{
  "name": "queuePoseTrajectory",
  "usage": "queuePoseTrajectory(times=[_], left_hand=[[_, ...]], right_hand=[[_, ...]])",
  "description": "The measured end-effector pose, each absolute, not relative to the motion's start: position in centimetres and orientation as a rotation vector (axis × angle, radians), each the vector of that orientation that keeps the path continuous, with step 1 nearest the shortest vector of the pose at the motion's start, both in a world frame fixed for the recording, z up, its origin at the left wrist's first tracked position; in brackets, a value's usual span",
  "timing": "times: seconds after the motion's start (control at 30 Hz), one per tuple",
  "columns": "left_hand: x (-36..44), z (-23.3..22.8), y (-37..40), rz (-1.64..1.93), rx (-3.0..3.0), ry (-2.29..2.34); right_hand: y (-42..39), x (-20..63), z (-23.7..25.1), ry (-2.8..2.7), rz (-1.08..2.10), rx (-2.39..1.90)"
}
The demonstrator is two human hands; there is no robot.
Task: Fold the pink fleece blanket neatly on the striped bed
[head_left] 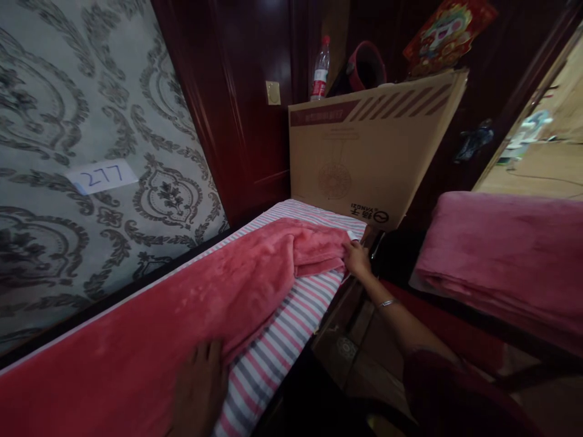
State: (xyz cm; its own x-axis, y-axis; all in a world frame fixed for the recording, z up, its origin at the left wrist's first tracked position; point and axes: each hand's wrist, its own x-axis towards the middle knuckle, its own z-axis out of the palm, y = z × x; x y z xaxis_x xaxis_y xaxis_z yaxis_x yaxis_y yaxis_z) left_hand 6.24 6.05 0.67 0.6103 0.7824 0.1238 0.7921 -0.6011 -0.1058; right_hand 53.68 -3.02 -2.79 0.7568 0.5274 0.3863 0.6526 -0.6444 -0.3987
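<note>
Red plush blanket (182,297) lying on striped sheet (291,325), probably handling soft, floppy, best held edgewise. Right hand (357,258) pinching its end nearest carton (368,152); left hand (200,385) resting flat, ungrasping, farther from carton.

A pink blanket (182,297) lies on striped cloth (273,343).

Pink plush blanket (182,303), rumpled, on striped sheet (279,337).
</note>
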Motion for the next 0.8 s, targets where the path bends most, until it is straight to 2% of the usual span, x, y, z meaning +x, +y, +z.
queuePoseTrajectory(times=[0.2,0.37,0.5,0.63,0.8], left_hand=[[6.6,1.0,6.0,-0.108,-2.652,-1.33],[6.7,1.6,5.8,-0.077,-2.65,-1.329],[6.7,1.7,5.8,-0.081,-2.628,-1.319],[6.7,1.7,5.8,-0.069,-2.612,-1.331],[6.7,1.6,5.9,-0.077,-2.62,-1.33]], right_hand=[[-3.9,52.9,-0.7,-1.025,-0.259,-2.475],[-2.8,52.2,3.4,-0.912,-0.263,-2.51],[-0.8,49.5,6.0,-1.087,-0.275,-2.319],[-0.9,47.2,5.0,-1.348,-0.056,-2.238],[-2.9,49.4,2.7,-0.913,-0.003,-2.32]])
